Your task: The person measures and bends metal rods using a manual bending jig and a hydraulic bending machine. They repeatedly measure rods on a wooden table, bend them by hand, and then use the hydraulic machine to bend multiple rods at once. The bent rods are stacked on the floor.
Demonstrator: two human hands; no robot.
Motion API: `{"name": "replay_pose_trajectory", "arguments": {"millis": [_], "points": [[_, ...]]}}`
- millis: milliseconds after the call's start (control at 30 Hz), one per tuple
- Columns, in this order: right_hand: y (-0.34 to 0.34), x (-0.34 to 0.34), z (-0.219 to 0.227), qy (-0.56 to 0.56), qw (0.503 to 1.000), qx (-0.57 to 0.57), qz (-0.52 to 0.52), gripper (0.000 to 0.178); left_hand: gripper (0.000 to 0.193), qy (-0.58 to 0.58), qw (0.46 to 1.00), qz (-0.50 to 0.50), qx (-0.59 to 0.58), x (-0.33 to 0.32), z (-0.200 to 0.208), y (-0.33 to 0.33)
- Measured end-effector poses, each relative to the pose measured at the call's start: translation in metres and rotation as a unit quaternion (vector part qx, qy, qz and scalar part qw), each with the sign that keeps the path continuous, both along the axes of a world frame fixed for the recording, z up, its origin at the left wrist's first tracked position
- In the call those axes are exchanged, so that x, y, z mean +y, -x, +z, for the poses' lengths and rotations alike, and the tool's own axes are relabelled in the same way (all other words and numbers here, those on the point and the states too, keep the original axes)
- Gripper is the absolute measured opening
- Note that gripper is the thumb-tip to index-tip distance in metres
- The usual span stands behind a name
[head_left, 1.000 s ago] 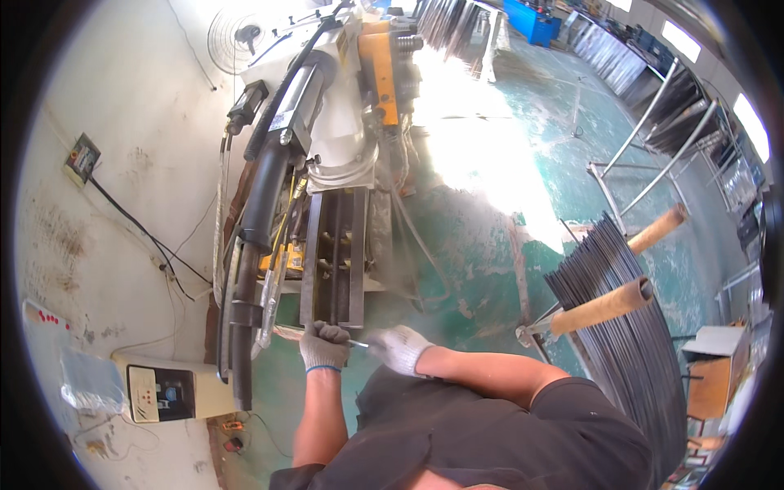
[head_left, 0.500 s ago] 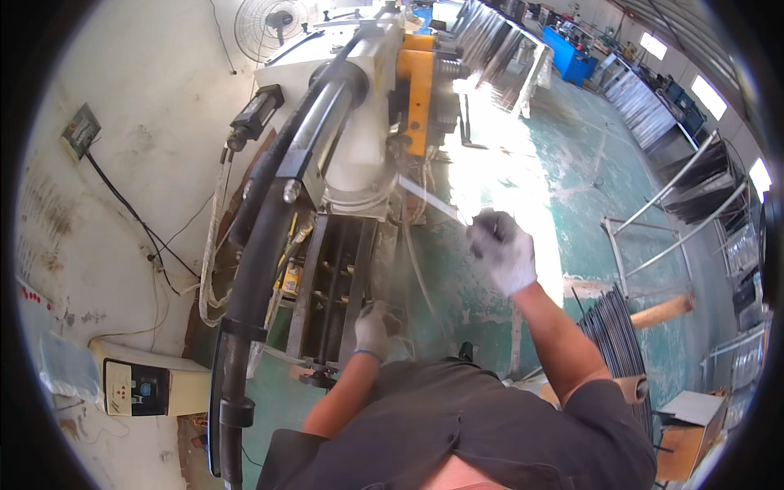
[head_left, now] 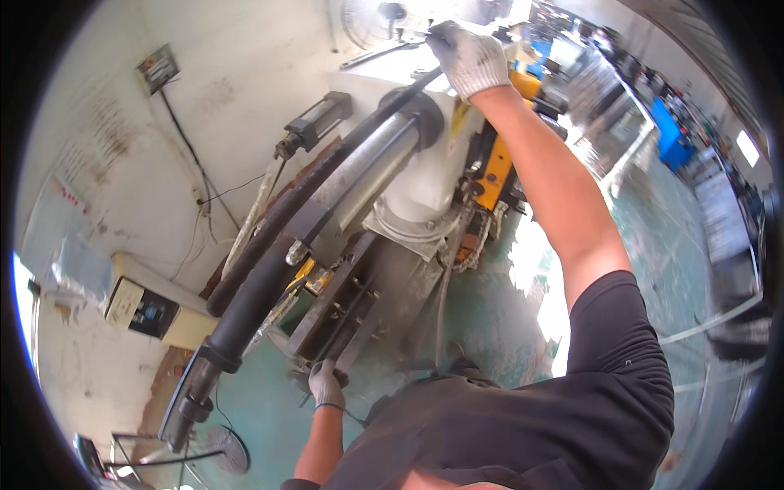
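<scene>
My right hand (head_left: 472, 64), in a white knit glove with dark fingers, reaches over the top of a large white machine (head_left: 420, 184). Its fingers are curled near the upper end of a long black tube (head_left: 322, 180); what they hold, if anything, is hidden. Lower down, my gloved left hand (head_left: 326, 385) is closed on a dark handwheel (head_left: 304, 380) at the near end of the machine's steel base frame (head_left: 347, 306). Its fingertips are partly covered. A silver cylinder (head_left: 371, 167) runs along the machine beside the black tube.
An orange bracket (head_left: 495, 173) is on the machine's right side. A beige water dispenser (head_left: 159, 314) stands by the left wall, and a round stand base (head_left: 229, 449) lies at lower left. A blue cabinet (head_left: 671, 135) and metal racks stand at far right.
My right hand has risen from the machine's right side to its top; the pale flat strip beside it no longer shows. My left hand has moved down to the handwheel. The view has turned.
</scene>
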State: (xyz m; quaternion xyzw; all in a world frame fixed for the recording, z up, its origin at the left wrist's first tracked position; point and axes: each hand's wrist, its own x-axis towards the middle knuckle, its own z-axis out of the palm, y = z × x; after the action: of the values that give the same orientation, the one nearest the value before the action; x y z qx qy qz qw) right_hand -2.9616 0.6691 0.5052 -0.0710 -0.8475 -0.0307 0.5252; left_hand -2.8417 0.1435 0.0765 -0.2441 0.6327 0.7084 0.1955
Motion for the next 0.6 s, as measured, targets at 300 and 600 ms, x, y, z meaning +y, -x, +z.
{"name": "replay_pose_trajectory", "arguments": {"millis": [300,600], "points": [[0.19,0.052,-0.002,-0.287,0.898,-0.332,-0.028,0.024,0.015,-0.049,0.983,0.152,-0.095,0.134,0.015,-0.133],[0.376,0.253,-0.076,-0.248,0.854,-0.448,0.092,0.032,0.027,0.096,0.967,0.225,-0.064,0.199,0.093,-0.184]]}}
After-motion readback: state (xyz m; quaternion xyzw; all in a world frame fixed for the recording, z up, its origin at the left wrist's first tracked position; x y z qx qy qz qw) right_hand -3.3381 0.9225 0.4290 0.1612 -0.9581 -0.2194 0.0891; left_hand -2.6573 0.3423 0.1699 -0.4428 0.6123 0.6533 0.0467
